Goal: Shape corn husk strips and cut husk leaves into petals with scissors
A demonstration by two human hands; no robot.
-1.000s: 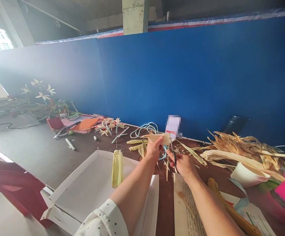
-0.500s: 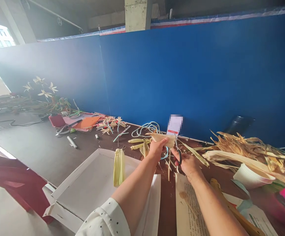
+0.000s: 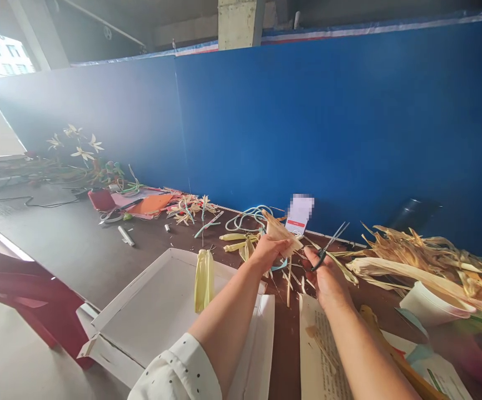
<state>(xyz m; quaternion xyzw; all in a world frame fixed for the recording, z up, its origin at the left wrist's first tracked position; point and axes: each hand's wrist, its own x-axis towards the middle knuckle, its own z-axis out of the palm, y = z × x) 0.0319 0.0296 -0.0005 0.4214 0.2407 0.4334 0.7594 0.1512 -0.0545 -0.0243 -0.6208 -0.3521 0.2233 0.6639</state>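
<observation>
My left hand [image 3: 271, 250] is closed on a pale dried corn husk piece [image 3: 281, 234], whose narrow tip points up and to the left. My right hand [image 3: 322, 275] grips black-handled scissors [image 3: 329, 247] by the loops. Their blades point up and right, apart from the husk. Below the hands, thin husk scraps and a straight stick [image 3: 289, 280] lie on the brown table [image 3: 286, 344]. Small greenish husk bundles [image 3: 236, 241] rest just left of my left hand. A folded yellow-green husk [image 3: 204, 280] hangs over the edge of a white box lid [image 3: 153, 311].
Behind the hands a phone [image 3: 300, 214] leans on the blue partition [image 3: 328, 122]. To the right are a heap of dried husks [image 3: 420, 247], a white cup [image 3: 432, 304] and a printed sheet [image 3: 320, 344]. Husk flowers [image 3: 189, 208] and orange paper [image 3: 153, 204] lie left.
The scissors have moved off the husk's cut edge and swung to the right. My left hand has tilted the husk so its tip points more upward. The view has shifted slightly.
</observation>
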